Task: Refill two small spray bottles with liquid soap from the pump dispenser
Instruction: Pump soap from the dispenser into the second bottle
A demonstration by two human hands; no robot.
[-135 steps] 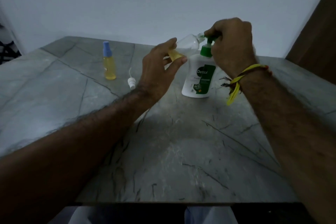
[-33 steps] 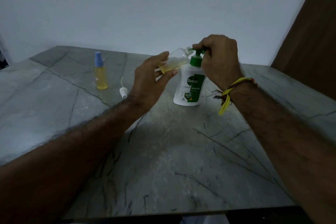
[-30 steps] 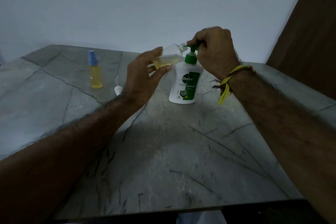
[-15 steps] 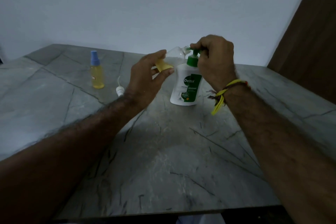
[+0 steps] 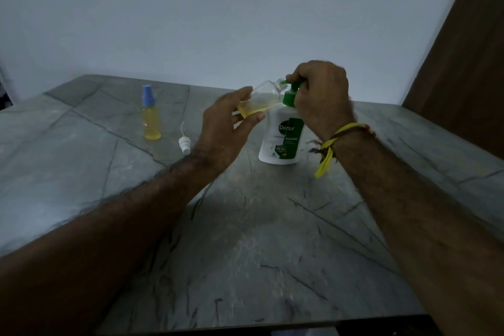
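A white soap dispenser (image 5: 282, 142) with a green pump head stands on the grey stone table (image 5: 245, 240). My right hand (image 5: 320, 98) is curled over the pump head, with the spout poking out to the left. My left hand (image 5: 226, 125) grips a clear small spray bottle (image 5: 263, 98) tilted on its side, its open neck held at the spout. Yellow liquid lies in the lower part of that bottle. A second small spray bottle (image 5: 150, 114), full of yellow liquid and closed with a blue cap, stands upright at the left.
A loose white spray top (image 5: 184, 140) with its thin tube lies on the table between the capped bottle and my left wrist. A brown wooden panel (image 5: 463, 63) rises at the right. A pale wall runs behind the table.
Both hands have stayed at the dispenser, my right hand working on the pump head. The yellow liquid in the tilted bottle has risen since the earliest frame. The camera view has shifted slightly.
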